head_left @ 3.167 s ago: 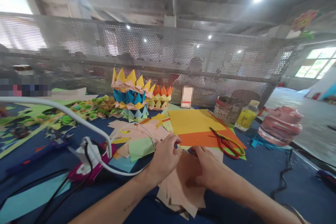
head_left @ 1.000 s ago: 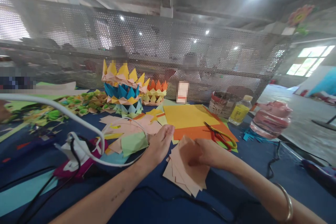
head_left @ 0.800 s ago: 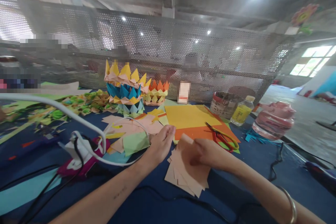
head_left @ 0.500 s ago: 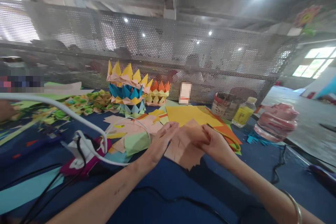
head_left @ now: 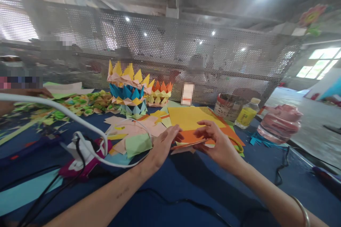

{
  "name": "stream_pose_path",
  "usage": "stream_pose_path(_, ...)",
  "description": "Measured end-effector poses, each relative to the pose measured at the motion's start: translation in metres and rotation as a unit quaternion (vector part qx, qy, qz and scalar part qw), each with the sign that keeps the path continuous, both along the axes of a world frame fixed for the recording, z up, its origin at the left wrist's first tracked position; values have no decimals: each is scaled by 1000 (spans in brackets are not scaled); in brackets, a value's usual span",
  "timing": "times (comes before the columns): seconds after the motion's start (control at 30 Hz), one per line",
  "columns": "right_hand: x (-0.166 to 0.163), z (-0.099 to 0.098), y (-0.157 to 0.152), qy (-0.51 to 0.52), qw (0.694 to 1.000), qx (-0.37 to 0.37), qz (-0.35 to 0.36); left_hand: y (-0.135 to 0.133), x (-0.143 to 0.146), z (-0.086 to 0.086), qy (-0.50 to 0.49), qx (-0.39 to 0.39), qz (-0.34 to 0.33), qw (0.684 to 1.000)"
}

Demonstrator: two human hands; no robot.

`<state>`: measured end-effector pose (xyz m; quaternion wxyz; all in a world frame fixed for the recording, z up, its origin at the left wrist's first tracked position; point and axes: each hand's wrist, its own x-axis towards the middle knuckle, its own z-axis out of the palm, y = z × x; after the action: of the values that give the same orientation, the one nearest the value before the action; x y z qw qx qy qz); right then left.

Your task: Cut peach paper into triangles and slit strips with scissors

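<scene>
A folded sheet of pink paper (head_left: 188, 145) lies between my two hands, seen nearly edge-on and low over the blue tabletop. My left hand (head_left: 166, 142) grips its left end, fingers straight and close together. At the right end, my right hand (head_left: 213, 140) has the paper by the thumb side, with the upper fingers curved and raised above it. Just behind the hands are yellow paper (head_left: 191, 115) and orange paper (head_left: 229, 131), with yellow-handled scissors (head_left: 237, 144) beside my right hand.
Stacked paper crowns (head_left: 128, 92) stand behind cut pink scraps (head_left: 149, 127). A white cable (head_left: 61, 108) arches over a purple-and-white power strip (head_left: 80, 165) at left. A yellow-labelled bottle (head_left: 247, 114), a pink jug (head_left: 279, 124) and a woven basket (head_left: 227, 106) stand right. Another person's hand (head_left: 39, 92) shows far left.
The pink paper was tilted up with its face showing; now it lies almost flat, edge-on. My right hand's fingers have spread and lifted. The other person's hand has come into view.
</scene>
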<state>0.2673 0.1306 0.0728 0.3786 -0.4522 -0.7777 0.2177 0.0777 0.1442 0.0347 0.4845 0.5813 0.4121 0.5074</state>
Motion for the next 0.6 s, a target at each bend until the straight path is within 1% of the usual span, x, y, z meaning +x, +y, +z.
stream_pose_path(0.07, 1, -8, 6, 27, 999, -22, 4, 1, 1, -2, 3, -7, -5, 1000)
stream_pose_path(0.13, 1, -17, 11, 54, 997, -62, 7, 1, 1, -3, 4, -13, 1, 1000)
stream_pose_path(0.23, -1, -28, 15, 90, 987, -128, 35, 0, 1, -3, 8, -18, 4, 1000)
stream_pose_path(0.3, -2, -34, 16, 104, 982, -155, 44, -1, 1, -2, 3, -16, -7, 1000)
stream_pose_path(0.37, -3, -37, 18, 120, 980, -155, 43, -2, 0, -1, -5, -1, -7, 1000)
stream_pose_path(0.47, -2, -38, 21, 139, 981, -126, 49, -4, -2, 1, -4, 32, -2, 999)
stream_pose_path(0.6, -3, -31, 19, 151, 980, -127, 29, -3, -1, -2, 12, 37, -34, 999)
